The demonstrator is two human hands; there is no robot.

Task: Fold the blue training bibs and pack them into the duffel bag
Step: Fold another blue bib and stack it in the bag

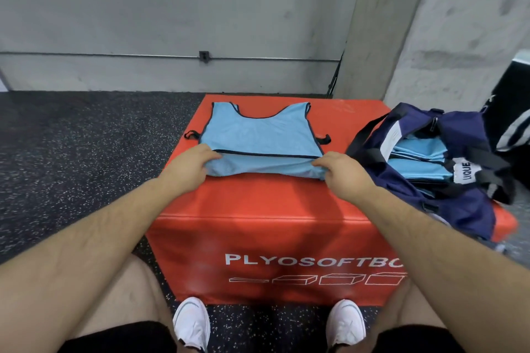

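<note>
Gripping the blue bib, left hand and right hand sit over "PLYOSOFTBO" box, beside "LVQUE" bag.

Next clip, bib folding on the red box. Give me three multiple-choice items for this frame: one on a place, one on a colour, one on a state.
1. Where does the duffel bag sit?
A) on the floor
B) on the red box, right of the bib
C) on the person's lap

2. What colour is the bag's outer fabric?
A) navy
B) green
C) yellow

3. What state is the bag in?
A) zipped shut
B) open, with folded blue bibs inside
C) open and empty

Answers:
1 B: it rests on the box top beside the spread bib, which the left hand and right hand grip at its folded-up lower edge.
2 A: its sides are dark navy.
3 B: light blue folded fabric shows through its open mouth.
</note>
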